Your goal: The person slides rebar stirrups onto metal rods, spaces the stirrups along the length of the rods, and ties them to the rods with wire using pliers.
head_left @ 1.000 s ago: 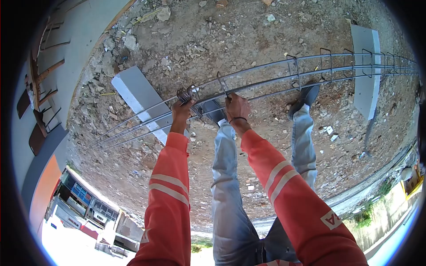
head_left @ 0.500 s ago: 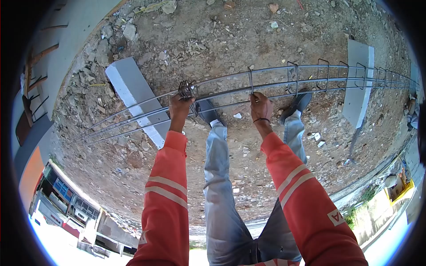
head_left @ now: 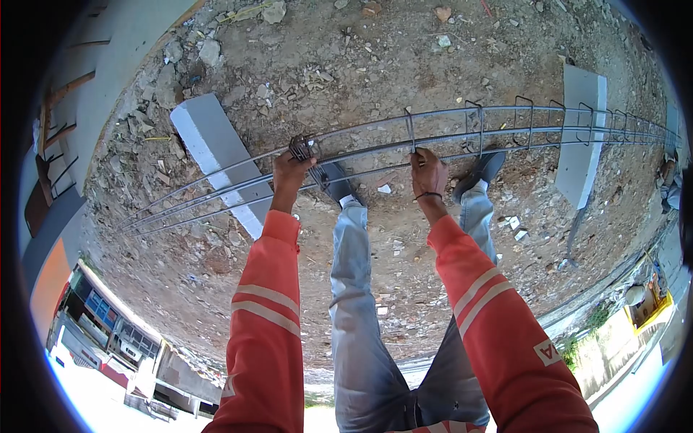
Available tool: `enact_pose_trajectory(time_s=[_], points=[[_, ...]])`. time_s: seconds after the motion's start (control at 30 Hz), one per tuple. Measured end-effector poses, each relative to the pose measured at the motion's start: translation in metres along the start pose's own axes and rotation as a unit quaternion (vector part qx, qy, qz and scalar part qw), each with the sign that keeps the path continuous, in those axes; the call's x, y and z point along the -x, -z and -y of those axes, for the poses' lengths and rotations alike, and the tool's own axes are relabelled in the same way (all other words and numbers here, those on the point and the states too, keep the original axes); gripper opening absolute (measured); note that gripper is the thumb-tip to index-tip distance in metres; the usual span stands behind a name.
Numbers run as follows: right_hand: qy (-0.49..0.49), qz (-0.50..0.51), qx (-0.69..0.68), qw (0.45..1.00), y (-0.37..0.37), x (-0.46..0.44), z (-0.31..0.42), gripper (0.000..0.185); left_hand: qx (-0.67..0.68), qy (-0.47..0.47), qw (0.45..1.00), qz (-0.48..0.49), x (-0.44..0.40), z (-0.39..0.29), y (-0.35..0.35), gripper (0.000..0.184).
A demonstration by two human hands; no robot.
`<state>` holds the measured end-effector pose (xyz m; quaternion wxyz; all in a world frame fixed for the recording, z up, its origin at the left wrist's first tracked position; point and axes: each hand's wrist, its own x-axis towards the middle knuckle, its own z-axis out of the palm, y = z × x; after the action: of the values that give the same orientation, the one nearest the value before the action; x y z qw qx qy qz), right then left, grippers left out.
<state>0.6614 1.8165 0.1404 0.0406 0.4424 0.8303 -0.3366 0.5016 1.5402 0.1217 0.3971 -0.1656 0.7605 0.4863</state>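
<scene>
Head view: a person in red sleeves bends over long metal rods (head_left: pixel 375 150) that run across the scene above rubble-strewn ground (head_left: pixel 375 238).
Left hand: the left hand (head_left: pixel 289 173) is at the rods, its fingers curled around a bunch of rings (head_left: pixel 304 148) packed close together.
Right hand: the right hand (head_left: pixel 429 175), with a dark band (head_left: pixel 427 195) at the wrist, is well apart from the left one; thumb and fingers pinch a single ring (head_left: pixel 412 131) near its lower end.
Single ring: it stands around the rods, between the bunch and the row of spaced rings (head_left: pixel 531 119) toward the right.
Rods: they pass over a left block (head_left: pixel 224 137), which lies at a slant, and a right block (head_left: pixel 581 173); both are grey with a pale edge.
Feet: the left shoe (head_left: pixel 336 184) is just beside the bunch, partly behind the rods; the right shoe (head_left: pixel 482 173) is near the right hand, beneath the first of the spaced rings.
Legs: light blue trousers (head_left: pixel 351 252), feet set apart.
</scene>
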Motion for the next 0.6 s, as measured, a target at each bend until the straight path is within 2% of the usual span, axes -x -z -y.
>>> enact_pose_trajectory(time_s=[0.03,0.13,0.2,0.3,0.33,0.4,0.47,0.53,0.6], points=[[0.013,-0.022,0.019,1.000,0.004,0.001,0.005,0.019,-0.016,0.064,0.998,0.000,0.002,-0.007,-0.002,0.021],[-0.006,-0.039,0.006,0.999,0.014,0.005,0.022,0.019,-0.008,0.043,0.999,-0.004,0.000,-0.007,-0.007,0.020],[0.018,-0.035,-0.013,0.999,0.007,0.019,0.036,0.016,-0.023,0.063,0.997,-0.034,0.006,-0.018,-0.011,0.020],[0.039,0.089,-0.110,0.989,-0.016,0.043,0.050,0.017,-0.067,0.071,0.994,-0.058,0.002,-0.015,-0.004,0.021],[0.041,0.091,-0.111,0.989,-0.026,0.052,0.057,0.017,-0.101,0.059,0.991,-0.061,0.003,-0.017,-0.003,0.022],[0.057,0.170,-0.097,0.979,-0.044,0.069,0.072,0.019,-0.120,0.042,0.990,-0.065,0.007,-0.022,0.004,0.025],[0.051,0.175,-0.087,0.979,-0.060,0.078,0.089,0.023,-0.164,0.041,0.981,-0.090,0.011,-0.026,0.016,0.024],[0.045,0.180,-0.077,0.980,-0.073,0.082,0.110,0.026,-0.149,0.043,0.983,-0.102,0.008,-0.016,0.030,0.024],[-0.009,0.185,0.038,0.982,-0.085,0.080,0.130,0.030,-0.132,0.046,0.984,-0.113,0.005,-0.005,0.045,0.025]])
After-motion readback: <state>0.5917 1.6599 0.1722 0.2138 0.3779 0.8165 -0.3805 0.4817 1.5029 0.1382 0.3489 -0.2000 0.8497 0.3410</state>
